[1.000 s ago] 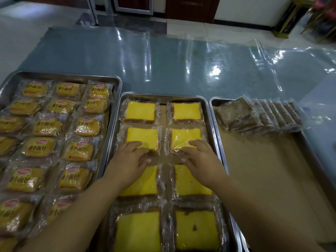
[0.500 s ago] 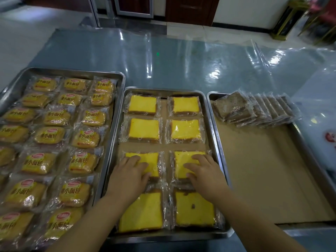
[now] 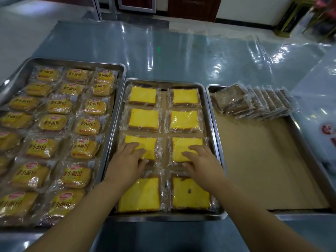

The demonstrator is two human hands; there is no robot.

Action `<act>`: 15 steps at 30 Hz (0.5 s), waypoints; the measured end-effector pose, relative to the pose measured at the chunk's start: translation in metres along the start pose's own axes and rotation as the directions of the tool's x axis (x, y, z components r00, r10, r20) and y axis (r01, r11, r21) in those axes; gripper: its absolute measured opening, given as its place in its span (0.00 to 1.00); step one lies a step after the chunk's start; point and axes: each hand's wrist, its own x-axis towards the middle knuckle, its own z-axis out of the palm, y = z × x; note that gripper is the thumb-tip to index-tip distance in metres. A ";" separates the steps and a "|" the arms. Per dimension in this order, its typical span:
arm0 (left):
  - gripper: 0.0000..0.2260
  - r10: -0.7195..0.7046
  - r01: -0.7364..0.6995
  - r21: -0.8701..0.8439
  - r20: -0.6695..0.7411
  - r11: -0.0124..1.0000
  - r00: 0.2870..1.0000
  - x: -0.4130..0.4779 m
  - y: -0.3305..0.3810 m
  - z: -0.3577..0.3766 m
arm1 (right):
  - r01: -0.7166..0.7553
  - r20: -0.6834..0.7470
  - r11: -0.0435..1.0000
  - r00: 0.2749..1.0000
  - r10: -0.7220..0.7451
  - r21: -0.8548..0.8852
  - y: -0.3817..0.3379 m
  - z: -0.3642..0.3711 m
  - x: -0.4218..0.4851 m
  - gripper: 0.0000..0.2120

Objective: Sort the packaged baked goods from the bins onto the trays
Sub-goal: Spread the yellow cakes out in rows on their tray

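The middle steel tray (image 3: 211, 113) holds several wrapped yellow cake slices in two columns. My left hand (image 3: 127, 162) rests flat on the third slice of the left column (image 3: 145, 142), fingers spread. My right hand (image 3: 203, 162) lies the same way on the third slice of the right column (image 3: 187, 144). The left tray (image 3: 121, 73) is packed with wrapped small buns with yellow labels (image 3: 52, 122). In the right tray (image 3: 300, 131), lined with brown paper, a row of wrapped brown cake slices (image 3: 251, 102) leans along the far edge.
All three trays sit side by side on a table under shiny clear plastic sheeting (image 3: 163, 51). Most of the right tray's brown paper (image 3: 263, 160) is bare. A tiled floor and dark doors lie beyond the table.
Both hands slid back from the second row of yellow slices to the third row and stay there. The view has pulled back, so the near edge of the middle tray shows.
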 end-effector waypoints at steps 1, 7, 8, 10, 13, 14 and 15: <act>0.15 0.010 -0.010 -0.003 -0.007 1.000 1.000 -0.007 0.003 -0.001 | 0.027 -0.017 1.000 0.999 -0.027 0.009 -0.001 -0.001 -0.007 0.16; 0.15 0.036 -0.036 0.027 -0.024 0.999 0.999 -0.051 0.014 0.005 | 0.117 -0.047 0.993 0.992 -0.117 0.014 0.003 0.000 -0.040 0.13; 0.18 -0.005 0.004 0.039 0.017 0.999 1.000 -0.057 0.016 0.008 | 0.111 0.001 0.994 0.994 -0.111 -0.006 0.004 0.001 -0.044 0.15; 0.24 -0.073 0.063 0.091 0.107 0.994 0.992 -0.068 0.016 0.014 | 0.106 0.085 0.993 0.991 -0.101 -0.061 0.008 0.006 -0.050 0.20; 0.25 -0.100 0.085 0.101 0.154 0.991 0.983 -0.075 0.014 0.018 | 0.105 0.149 0.989 0.985 -0.088 -0.107 0.008 0.010 -0.052 0.22; 0.25 -0.102 0.088 0.096 0.150 0.992 0.983 -0.075 0.013 0.018 | 0.101 0.160 0.989 0.984 -0.083 -0.110 0.007 0.011 -0.052 0.22; 0.25 -0.105 0.090 0.098 0.151 0.991 0.983 -0.074 0.012 0.017 | 0.093 0.170 0.990 0.983 -0.074 -0.110 0.006 0.011 -0.051 0.22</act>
